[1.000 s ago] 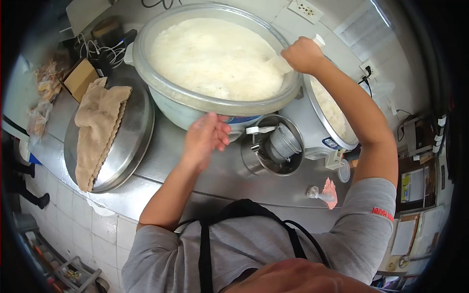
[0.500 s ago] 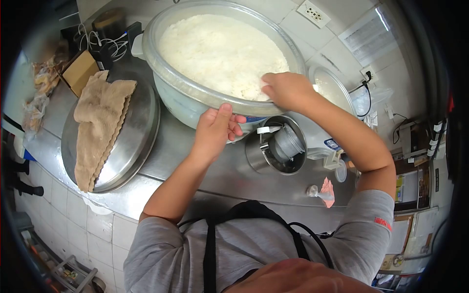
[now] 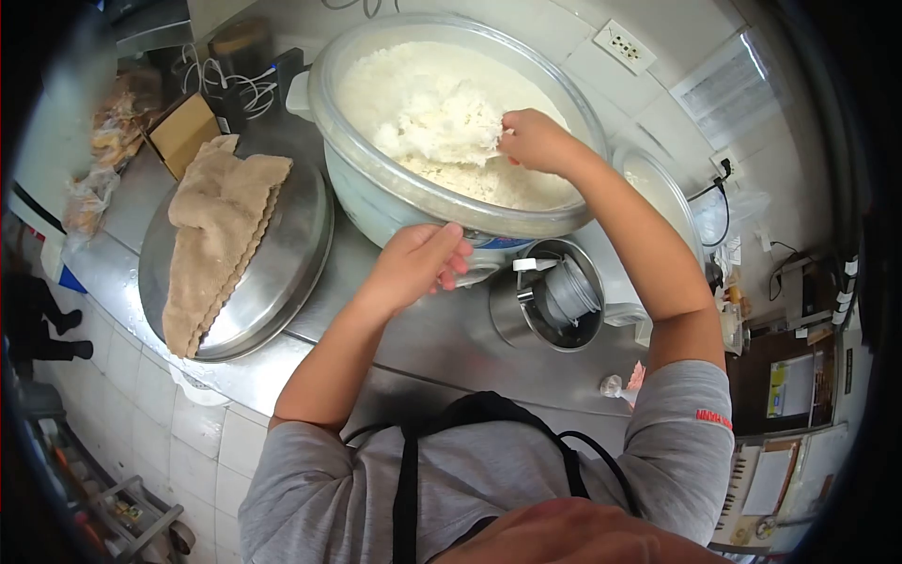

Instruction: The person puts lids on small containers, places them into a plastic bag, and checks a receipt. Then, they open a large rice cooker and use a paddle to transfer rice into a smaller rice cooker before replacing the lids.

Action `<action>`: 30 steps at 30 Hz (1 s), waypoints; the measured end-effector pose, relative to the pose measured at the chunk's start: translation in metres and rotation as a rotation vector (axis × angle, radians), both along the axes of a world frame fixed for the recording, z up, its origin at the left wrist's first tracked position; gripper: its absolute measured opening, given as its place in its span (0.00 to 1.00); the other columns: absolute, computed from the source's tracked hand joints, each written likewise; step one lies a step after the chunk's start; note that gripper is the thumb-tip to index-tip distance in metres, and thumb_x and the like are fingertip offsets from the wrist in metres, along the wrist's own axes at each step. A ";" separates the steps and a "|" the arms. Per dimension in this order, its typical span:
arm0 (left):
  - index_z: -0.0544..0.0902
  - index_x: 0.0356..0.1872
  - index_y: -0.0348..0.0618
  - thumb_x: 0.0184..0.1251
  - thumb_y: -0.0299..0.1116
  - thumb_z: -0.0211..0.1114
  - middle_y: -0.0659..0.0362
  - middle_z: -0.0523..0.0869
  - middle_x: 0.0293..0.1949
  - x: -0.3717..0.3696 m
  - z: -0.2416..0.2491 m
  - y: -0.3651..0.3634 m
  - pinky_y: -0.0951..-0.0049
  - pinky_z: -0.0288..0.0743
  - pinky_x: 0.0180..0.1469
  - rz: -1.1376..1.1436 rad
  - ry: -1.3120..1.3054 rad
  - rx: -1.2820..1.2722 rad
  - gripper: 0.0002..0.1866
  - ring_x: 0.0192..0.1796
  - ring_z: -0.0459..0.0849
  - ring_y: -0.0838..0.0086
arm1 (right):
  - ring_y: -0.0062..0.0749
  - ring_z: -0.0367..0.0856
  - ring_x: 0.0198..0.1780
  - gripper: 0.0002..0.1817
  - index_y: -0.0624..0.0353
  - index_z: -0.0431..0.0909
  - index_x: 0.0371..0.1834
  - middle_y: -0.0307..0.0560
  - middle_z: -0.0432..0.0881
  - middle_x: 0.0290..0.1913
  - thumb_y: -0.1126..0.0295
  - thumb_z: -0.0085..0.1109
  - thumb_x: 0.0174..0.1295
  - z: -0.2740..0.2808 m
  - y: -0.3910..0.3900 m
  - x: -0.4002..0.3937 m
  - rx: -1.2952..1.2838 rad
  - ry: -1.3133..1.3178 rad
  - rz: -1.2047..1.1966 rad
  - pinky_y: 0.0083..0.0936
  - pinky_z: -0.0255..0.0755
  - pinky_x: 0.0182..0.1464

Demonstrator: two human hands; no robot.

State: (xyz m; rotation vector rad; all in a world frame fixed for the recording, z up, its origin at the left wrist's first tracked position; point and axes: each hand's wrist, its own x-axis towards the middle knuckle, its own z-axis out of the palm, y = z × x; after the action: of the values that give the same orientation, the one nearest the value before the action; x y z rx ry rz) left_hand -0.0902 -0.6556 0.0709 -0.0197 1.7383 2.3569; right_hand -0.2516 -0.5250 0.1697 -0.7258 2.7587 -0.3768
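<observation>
A large rice cooker with a wide metal rim stands in front of me, full of white cooked rice. My right hand is over its right side, fingers closed. A loose heap of rice is raised just left of those fingers; what they hold is white and mostly hidden by rice. My left hand is at the near rim, thumb on the lip and fingers curled below it against the outside.
A round metal lid with a brown cloth over it lies to the left. A metal pot holding a grey container stands near the cooker's right front. A second pale cooker is farther right. Cables and a cardboard box sit behind the lid.
My right hand has moved up and left from the rim, and a heap of rice beside it is now raised. My left hand stays at the rim. The whole view has shifted slightly.
</observation>
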 end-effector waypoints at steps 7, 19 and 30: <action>0.77 0.33 0.38 0.64 0.42 0.48 0.62 0.78 0.23 0.021 0.000 -0.032 0.86 0.61 0.20 0.112 0.053 -0.122 0.16 0.21 0.73 0.83 | 0.26 0.71 0.21 0.26 0.63 0.65 0.51 0.46 0.75 0.22 0.71 0.52 0.43 0.019 0.035 -0.009 -0.097 -0.003 -0.115 0.21 0.66 0.24; 0.76 0.34 0.38 0.63 0.41 0.48 0.63 0.78 0.24 0.037 0.003 -0.027 0.86 0.61 0.21 0.203 0.065 -0.092 0.15 0.21 0.73 0.84 | 0.20 0.66 0.19 0.23 0.70 0.65 0.47 0.41 0.73 0.21 0.74 0.51 0.45 0.021 0.089 -0.017 -0.325 -0.254 -0.244 0.16 0.61 0.23; 0.75 0.38 0.38 0.64 0.42 0.49 0.62 0.79 0.25 0.041 0.005 -0.048 0.88 0.62 0.19 0.399 0.134 -0.120 0.16 0.21 0.74 0.84 | 0.18 0.67 0.16 0.16 0.63 0.66 0.44 0.40 0.71 0.20 0.76 0.48 0.49 0.054 0.248 -0.010 -0.692 -0.154 -0.562 0.13 0.61 0.17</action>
State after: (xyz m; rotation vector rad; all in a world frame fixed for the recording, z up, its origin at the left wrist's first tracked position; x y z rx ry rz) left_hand -0.0496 -0.7040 0.0755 -0.2565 2.1063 2.5673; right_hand -0.2615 -0.2769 0.2233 -0.0041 2.6151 -1.4712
